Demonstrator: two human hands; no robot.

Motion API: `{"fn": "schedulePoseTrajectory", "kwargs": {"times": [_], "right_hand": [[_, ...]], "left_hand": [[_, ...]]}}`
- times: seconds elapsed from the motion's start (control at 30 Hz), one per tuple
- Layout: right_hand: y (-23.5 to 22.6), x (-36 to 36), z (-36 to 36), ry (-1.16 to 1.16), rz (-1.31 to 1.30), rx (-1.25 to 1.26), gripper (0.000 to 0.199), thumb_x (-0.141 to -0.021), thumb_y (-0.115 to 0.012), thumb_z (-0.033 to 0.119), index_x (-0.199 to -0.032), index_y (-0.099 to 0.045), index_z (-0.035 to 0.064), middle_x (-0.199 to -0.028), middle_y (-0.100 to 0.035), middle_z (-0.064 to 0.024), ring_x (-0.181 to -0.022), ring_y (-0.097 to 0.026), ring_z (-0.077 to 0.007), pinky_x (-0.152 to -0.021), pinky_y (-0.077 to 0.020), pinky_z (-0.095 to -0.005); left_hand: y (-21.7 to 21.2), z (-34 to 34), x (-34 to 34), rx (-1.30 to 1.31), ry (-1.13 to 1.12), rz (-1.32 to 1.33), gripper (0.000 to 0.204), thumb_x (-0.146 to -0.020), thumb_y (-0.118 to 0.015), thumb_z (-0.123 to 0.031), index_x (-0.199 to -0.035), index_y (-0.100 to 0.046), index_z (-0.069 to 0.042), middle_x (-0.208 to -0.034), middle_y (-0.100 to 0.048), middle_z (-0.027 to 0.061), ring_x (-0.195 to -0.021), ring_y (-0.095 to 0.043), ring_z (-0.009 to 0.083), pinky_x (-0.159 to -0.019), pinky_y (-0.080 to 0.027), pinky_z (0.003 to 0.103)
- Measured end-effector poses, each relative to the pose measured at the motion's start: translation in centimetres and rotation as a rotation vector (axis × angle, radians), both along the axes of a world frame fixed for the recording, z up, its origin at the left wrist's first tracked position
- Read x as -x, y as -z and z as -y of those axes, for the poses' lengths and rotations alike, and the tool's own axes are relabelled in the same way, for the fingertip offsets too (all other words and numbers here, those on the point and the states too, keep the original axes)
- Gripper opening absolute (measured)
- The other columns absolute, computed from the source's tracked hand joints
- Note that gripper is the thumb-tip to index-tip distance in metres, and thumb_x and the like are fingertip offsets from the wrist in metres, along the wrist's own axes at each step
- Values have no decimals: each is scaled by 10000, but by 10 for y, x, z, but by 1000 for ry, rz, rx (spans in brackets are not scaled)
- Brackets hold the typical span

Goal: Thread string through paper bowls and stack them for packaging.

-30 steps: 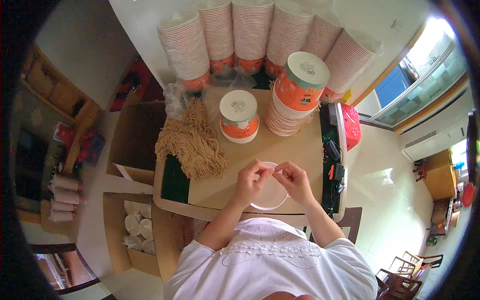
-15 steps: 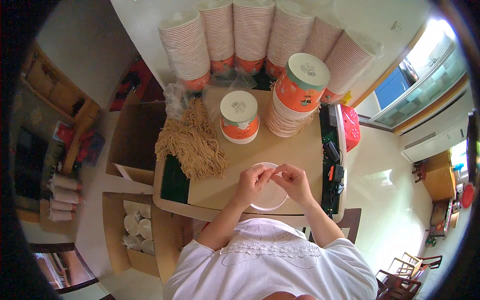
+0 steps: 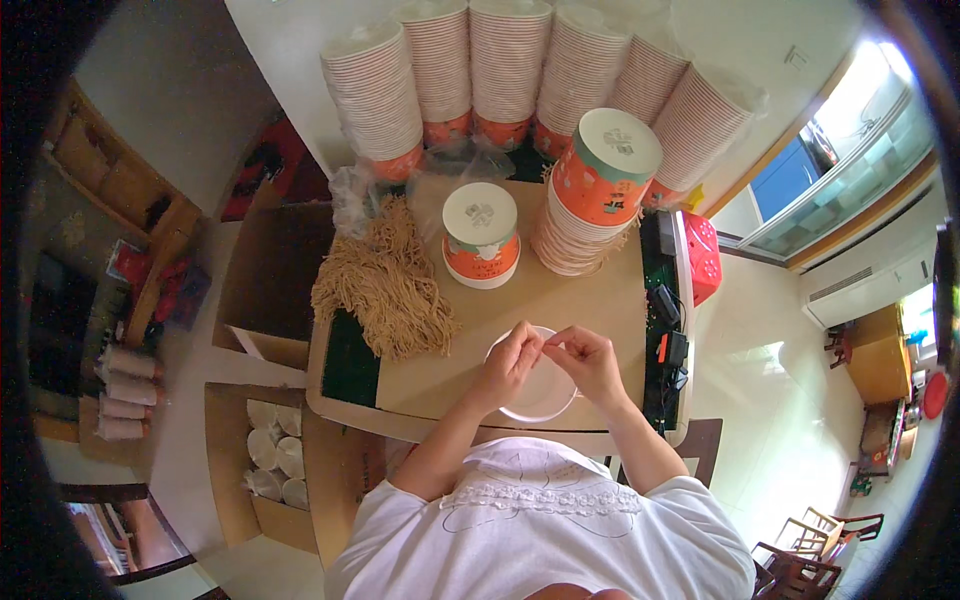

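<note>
Over the mouth of a white paper tub (image 3: 545, 398) at the table's near edge, my two hands meet fingertip to fingertip. My left hand (image 3: 511, 362) is closed in a pinch, and so is my right hand (image 3: 586, 364). Whatever lies between the fingers is too small to make out. Beyond them an orange, green and white paper tub (image 3: 481, 262) stands upside down. To its right rises a stack of like tubs (image 3: 607, 185), with tan strands showing around its lower part. A heap of tan paper-like cords (image 3: 385, 285) lies left of my hands.
Tall plastic-wrapped tub stacks (image 3: 508, 75) line the table's back. Black adapters with cables (image 3: 668, 335) lie along its right edge, beside a red plastic basket (image 3: 702, 257). Cardboard boxes stand on the left; the lower box (image 3: 228, 465) holds several wrapped stacks. A cardboard sheet (image 3: 430, 385) covers the tabletop.
My left hand has shifted slightly, its fingers a little higher against the right hand's. Both hands stay pinched together over the tub. The rest looks the same.
</note>
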State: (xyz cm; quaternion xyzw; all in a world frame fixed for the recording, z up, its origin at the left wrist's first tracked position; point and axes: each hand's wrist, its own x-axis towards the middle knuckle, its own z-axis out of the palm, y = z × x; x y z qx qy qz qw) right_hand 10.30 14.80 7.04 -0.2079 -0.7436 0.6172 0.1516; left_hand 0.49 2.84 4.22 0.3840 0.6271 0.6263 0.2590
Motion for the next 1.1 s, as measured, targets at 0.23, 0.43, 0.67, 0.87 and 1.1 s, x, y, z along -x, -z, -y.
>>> {"fn": "schedulePoseTrajectory", "kwargs": {"times": [0.23, 0.43, 0.67, 0.87, 1.1], "right_hand": [[-4, -1, -2, -10, 44, -18, 33, -773, -629, 35, -786, -600, 25, -561, -427, 89, -503, -325, 8, -441, -227, -165], [2, -1, -4, -21, 29, -3, 36, -774, -627, 37, -794, -599, 27, -568, -446, 82, -504, -331, 7, -441, -233, -165], [4, 1, -5, -39, 38, -24, 30, -778, -623, 34, -802, -609, 26, -576, -468, 78, -505, -337, 8, -442, -242, -164], [7, 5, 0, -34, 55, 21, 47, -770, -645, 90, -785, -636, 46, -538, -406, 86, -498, -293, -10, -436, -230, -194], [29, 8, 9, -50, 115, 56, 70, -762, -657, 95, -778, -630, 33, -540, -445, 60, -501, -338, -8, -435, -249, -194]], "left_hand": [[-6, 2, 4, -15, 51, 54, 80, -891, -435, -69, -823, -426, -28, -696, -474, 40, -640, -462, 115, -608, -409, 247], [-7, 3, 7, 33, 73, 82, 42, -882, -447, -48, -844, -444, -29, -735, -475, 30, -682, -471, 96, -646, -419, 229], [-10, 6, 9, 36, 42, 33, 29, -852, -482, -25, -833, -463, -15, -755, -504, 34, -695, -501, 105, -660, -444, 250], [-9, 11, 12, 53, 10, -26, 23, -826, -516, -9, -839, -497, -15, -774, -535, 45, -734, -541, 114, -667, -447, 255], [3, 23, 14, 123, -42, -91, 28, -810, -548, -17, -837, -538, -18, -778, -576, 57, -721, -558, 126, -645, -450, 258]]}}
